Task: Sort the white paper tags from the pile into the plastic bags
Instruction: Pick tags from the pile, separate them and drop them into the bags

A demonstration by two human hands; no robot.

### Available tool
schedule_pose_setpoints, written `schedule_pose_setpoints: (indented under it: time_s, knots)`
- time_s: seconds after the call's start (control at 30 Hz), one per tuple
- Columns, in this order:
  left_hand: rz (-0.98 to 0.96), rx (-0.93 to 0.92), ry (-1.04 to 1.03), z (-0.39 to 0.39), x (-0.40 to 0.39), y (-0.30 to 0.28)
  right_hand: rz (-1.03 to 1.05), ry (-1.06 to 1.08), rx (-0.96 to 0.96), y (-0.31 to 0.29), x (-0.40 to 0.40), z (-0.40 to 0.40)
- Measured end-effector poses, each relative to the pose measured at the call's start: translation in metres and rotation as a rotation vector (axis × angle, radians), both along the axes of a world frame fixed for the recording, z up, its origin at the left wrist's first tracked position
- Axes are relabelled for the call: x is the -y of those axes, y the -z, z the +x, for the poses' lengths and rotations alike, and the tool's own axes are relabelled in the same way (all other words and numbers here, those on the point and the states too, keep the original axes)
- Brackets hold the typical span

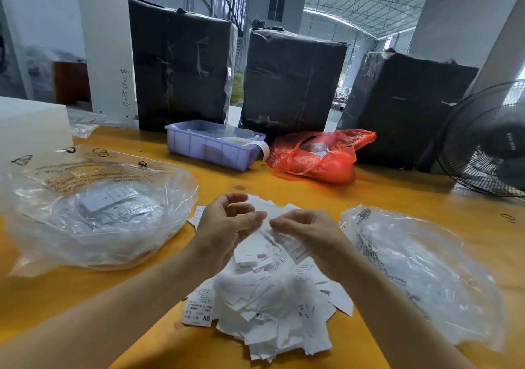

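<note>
Over the pile of white tags both hands meet — left hand and right hand each pinching tags, likely to read sizes — with open plastic bags at nine o'clock and three o'clock.

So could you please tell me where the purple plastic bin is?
Head view: the purple plastic bin sits at the table's far side, left of the red plastic bag.
</note>
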State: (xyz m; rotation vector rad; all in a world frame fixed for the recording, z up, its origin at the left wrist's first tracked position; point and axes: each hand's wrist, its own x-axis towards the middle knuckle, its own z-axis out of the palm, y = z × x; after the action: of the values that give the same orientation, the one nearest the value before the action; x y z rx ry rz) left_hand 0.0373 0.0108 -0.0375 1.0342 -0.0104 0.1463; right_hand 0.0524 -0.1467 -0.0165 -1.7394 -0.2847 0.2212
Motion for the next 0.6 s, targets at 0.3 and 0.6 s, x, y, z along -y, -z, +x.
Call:
schedule_pose_setpoints:
  time_s: [0.3, 0.6]
  knots:
    - [0.644, 0.034, 0.220, -0.010, -0.001, 0.002, -0.538, -0.103, 0.317, -0.014, 0.012, -0.002]
    - [0.530, -0.035, 0.053, -0.007, -0.003, 0.006, -0.588, -0.028, 0.424, -0.028, 0.025, 0.000]
